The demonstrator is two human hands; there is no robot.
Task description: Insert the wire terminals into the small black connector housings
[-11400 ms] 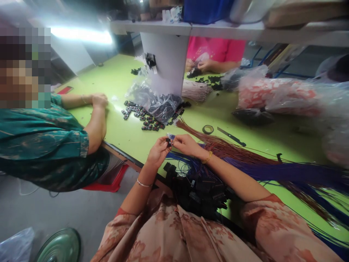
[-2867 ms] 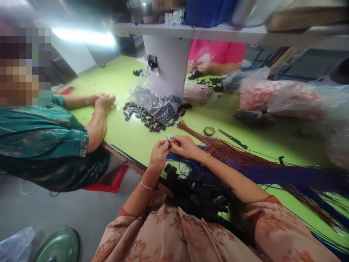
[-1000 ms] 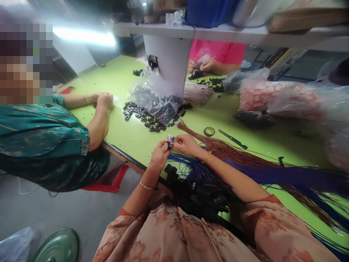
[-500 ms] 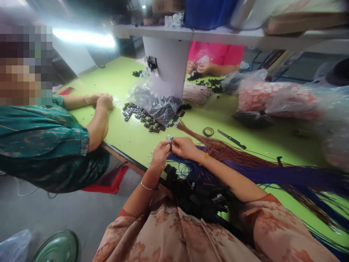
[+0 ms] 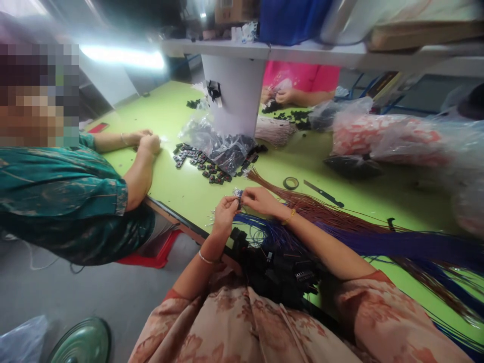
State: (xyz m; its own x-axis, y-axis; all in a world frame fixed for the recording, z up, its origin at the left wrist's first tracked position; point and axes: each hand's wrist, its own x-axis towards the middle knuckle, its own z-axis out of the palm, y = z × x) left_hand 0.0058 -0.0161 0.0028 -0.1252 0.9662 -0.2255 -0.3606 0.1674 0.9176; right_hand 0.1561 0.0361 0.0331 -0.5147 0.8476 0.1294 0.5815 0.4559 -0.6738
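Observation:
My left hand (image 5: 224, 214) is closed, with thumb and fingers pinching a small black connector (image 5: 239, 203), mostly hidden by the fingers. My right hand (image 5: 262, 201) meets it from the right, its fingertips pressed together at the metal-tipped ends of the blue wires (image 5: 238, 192). What exactly those fingertips hold is too small to make out. Below both hands the blue wires (image 5: 260, 229) spread across the table. A bundle of brown wires (image 5: 276, 187) lies just beyond my right hand. Between my body and the table edge sits a heap of black connector housings (image 5: 276, 264).
On the green table (image 5: 177, 196) lie black parts (image 5: 215, 174), a clear bag (image 5: 230, 151), a tape roll (image 5: 291, 183) and a knife (image 5: 323, 193). A co-worker's arm (image 5: 138, 176) rests at left; another person in pink (image 5: 302, 78) works across. A shelf (image 5: 302, 53) spans above.
The whole view has shifted slightly. My right fingertips have moved a little up and away from the connector, toward the wire ends. My left hand keeps its pinch.

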